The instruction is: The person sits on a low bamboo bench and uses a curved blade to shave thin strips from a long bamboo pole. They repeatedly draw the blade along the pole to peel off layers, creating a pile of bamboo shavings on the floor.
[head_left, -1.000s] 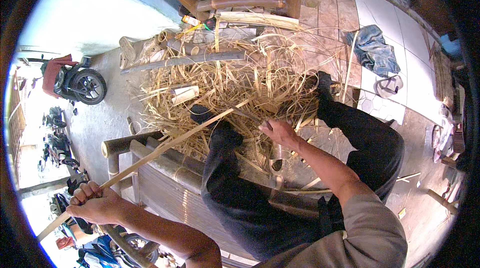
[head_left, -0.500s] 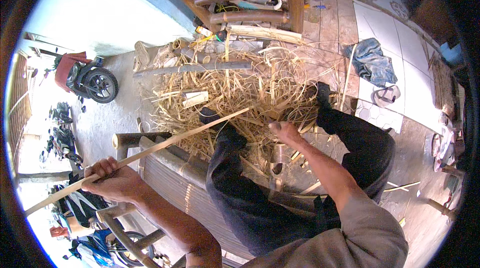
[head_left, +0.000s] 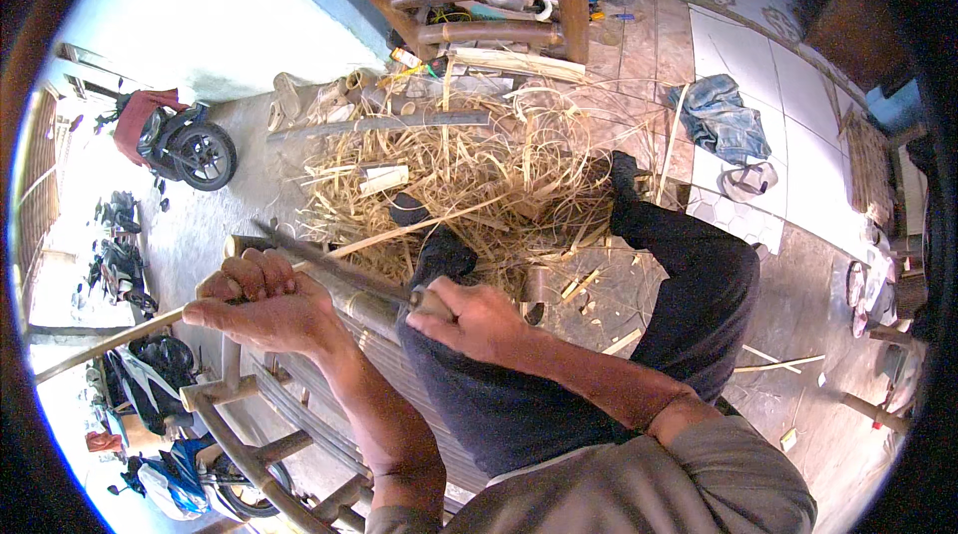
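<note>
My left hand [head_left: 264, 306] is closed around a long pale bamboo strip [head_left: 125, 337]. One end of the strip runs out to the far left, and the other slants away over the shavings. A knife [head_left: 337, 267] with a long dark blade, blurred by motion, is gripped by its light handle in my right hand [head_left: 486, 322]. Its blade points up and left, crossing over the strip just beyond my left fingers. Whether the edge touches the strip, I cannot tell.
A heap of curled bamboo shavings [head_left: 479, 160] covers the floor around my feet. A bamboo bench [head_left: 374, 359] lies under my left forearm. Farther off are a bamboo stand with tools [head_left: 479, 33], crumpled jeans [head_left: 720, 120] and a motorbike [head_left: 170, 140].
My right hand has come left and nearer from above the shavings, bringing the knife across the strip beside my left hand. My left hand has shifted right and slightly up.
</note>
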Demonstrator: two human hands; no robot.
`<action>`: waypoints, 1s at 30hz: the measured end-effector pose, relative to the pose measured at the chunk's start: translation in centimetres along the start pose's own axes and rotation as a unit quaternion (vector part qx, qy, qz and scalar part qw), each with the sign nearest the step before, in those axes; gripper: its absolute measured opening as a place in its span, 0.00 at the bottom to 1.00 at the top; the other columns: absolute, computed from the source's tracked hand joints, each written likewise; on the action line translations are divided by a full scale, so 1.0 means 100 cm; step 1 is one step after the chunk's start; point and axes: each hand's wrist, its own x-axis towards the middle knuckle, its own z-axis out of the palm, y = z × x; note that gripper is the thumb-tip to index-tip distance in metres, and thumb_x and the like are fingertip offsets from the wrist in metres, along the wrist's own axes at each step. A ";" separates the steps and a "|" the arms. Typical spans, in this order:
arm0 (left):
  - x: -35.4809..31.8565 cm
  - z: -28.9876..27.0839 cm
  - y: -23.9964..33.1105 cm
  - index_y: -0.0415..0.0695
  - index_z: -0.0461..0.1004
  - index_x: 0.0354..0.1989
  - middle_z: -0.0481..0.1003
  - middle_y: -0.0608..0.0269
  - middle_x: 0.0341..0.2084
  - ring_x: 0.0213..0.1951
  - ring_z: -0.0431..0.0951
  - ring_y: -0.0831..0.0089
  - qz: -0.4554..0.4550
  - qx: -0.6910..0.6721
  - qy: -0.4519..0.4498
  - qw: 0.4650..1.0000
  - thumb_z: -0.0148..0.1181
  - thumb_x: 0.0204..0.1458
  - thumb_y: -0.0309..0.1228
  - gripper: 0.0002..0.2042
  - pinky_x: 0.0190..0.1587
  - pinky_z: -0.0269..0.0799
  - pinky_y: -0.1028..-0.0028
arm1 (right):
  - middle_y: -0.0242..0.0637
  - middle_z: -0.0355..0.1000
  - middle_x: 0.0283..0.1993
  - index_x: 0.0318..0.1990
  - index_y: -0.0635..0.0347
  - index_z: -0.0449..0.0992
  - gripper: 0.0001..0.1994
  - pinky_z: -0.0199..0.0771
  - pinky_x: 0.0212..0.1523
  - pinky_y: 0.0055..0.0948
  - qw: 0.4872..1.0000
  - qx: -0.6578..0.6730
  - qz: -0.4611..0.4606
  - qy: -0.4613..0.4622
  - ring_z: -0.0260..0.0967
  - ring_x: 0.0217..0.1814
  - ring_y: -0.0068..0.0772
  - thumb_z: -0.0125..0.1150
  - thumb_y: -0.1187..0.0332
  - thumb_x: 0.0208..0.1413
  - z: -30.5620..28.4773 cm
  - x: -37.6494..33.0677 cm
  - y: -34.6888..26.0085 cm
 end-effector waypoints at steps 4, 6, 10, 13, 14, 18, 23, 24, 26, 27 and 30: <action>0.006 -0.003 -0.001 0.53 0.51 0.20 0.44 0.75 0.12 0.14 0.43 0.83 0.004 0.029 0.025 0.999 0.40 0.62 0.60 0.26 0.14 0.38 0.81 | 0.49 0.76 0.36 0.41 0.57 0.74 0.23 0.76 0.40 0.51 0.993 -0.046 0.113 0.003 0.75 0.38 0.57 0.53 0.44 0.59 -0.005 -0.003 0.044; 0.008 -0.001 -0.003 0.54 0.49 0.19 0.44 0.75 0.12 0.14 0.42 0.83 0.018 0.027 0.020 0.999 0.39 0.62 0.60 0.27 0.14 0.37 0.80 | 0.48 0.74 0.26 0.37 0.60 0.74 0.23 0.76 0.32 0.46 0.988 -0.066 0.135 0.032 0.76 0.28 0.51 0.53 0.46 0.61 -0.007 -0.008 0.057; 0.006 0.004 -0.007 0.54 0.47 0.19 0.43 0.75 0.12 0.15 0.42 0.82 0.028 0.067 0.031 0.997 0.37 0.62 0.61 0.27 0.15 0.36 0.78 | 0.50 0.74 0.26 0.38 0.61 0.74 0.25 0.75 0.33 0.48 0.996 -0.027 0.071 0.035 0.75 0.30 0.55 0.52 0.44 0.60 0.000 -0.008 0.072; 0.011 0.006 -0.010 0.54 0.47 0.19 0.44 0.76 0.12 0.15 0.41 0.82 0.042 0.105 0.033 0.993 0.37 0.61 0.62 0.28 0.16 0.36 0.78 | 0.55 0.74 0.27 0.38 0.63 0.73 0.29 0.75 0.34 0.54 0.977 -0.088 0.184 0.059 0.74 0.31 0.62 0.51 0.39 0.58 0.003 0.009 0.092; 0.016 0.005 -0.010 0.54 0.47 0.19 0.44 0.76 0.12 0.15 0.41 0.82 0.034 0.083 0.048 0.995 0.38 0.61 0.62 0.28 0.16 0.36 0.78 | 0.55 0.74 0.26 0.37 0.63 0.73 0.29 0.75 0.33 0.54 0.988 -0.076 0.129 0.039 0.74 0.30 0.62 0.51 0.39 0.58 0.005 0.013 0.101; 0.030 -0.001 -0.022 0.54 0.46 0.18 0.44 0.76 0.12 0.15 0.41 0.82 0.029 0.086 0.051 0.995 0.39 0.60 0.63 0.29 0.16 0.35 0.78 | 0.50 0.72 0.22 0.34 0.61 0.74 0.29 0.75 0.28 0.48 0.989 -0.108 0.099 0.013 0.72 0.25 0.51 0.49 0.39 0.59 0.007 0.024 0.144; 0.052 -0.011 -0.030 0.55 0.46 0.18 0.44 0.76 0.12 0.15 0.42 0.82 0.038 0.111 0.085 0.989 0.41 0.60 0.62 0.28 0.16 0.36 0.77 | 0.53 0.73 0.23 0.36 0.59 0.76 0.26 0.75 0.26 0.50 0.968 -0.113 0.221 0.039 0.74 0.23 0.53 0.52 0.42 0.59 0.002 0.033 0.185; 0.056 -0.013 -0.035 0.55 0.46 0.18 0.44 0.76 0.12 0.14 0.42 0.82 0.044 0.121 0.100 0.987 0.41 0.60 0.62 0.28 0.16 0.36 0.77 | 0.55 0.73 0.24 0.37 0.60 0.76 0.26 0.75 0.27 0.51 0.963 -0.099 0.250 0.010 0.74 0.25 0.56 0.53 0.42 0.58 0.000 0.032 0.191; 0.064 -0.019 -0.047 0.55 0.48 0.18 0.45 0.76 0.12 0.15 0.44 0.82 0.068 0.153 0.103 0.981 0.43 0.61 0.60 0.27 0.16 0.38 0.77 | 0.55 0.73 0.24 0.36 0.61 0.76 0.26 0.76 0.28 0.50 0.992 -0.068 0.106 0.013 0.74 0.25 0.57 0.53 0.43 0.58 0.004 0.033 0.201; 0.071 -0.022 -0.053 0.55 0.48 0.17 0.45 0.76 0.12 0.15 0.44 0.82 0.095 0.194 0.106 0.971 0.43 0.61 0.59 0.27 0.16 0.39 0.77 | 0.54 0.73 0.23 0.38 0.61 0.76 0.25 0.76 0.28 0.49 0.989 -0.072 0.130 -0.022 0.74 0.25 0.56 0.53 0.43 0.59 0.004 0.036 0.209; 0.089 -0.031 -0.063 0.54 0.51 0.17 0.47 0.76 0.12 0.14 0.45 0.81 0.087 0.180 0.119 0.972 0.45 0.61 0.58 0.27 0.16 0.39 0.78 | 0.54 0.73 0.24 0.39 0.60 0.75 0.25 0.75 0.28 0.48 0.960 -0.106 0.258 0.025 0.74 0.25 0.55 0.53 0.43 0.59 0.001 0.050 0.233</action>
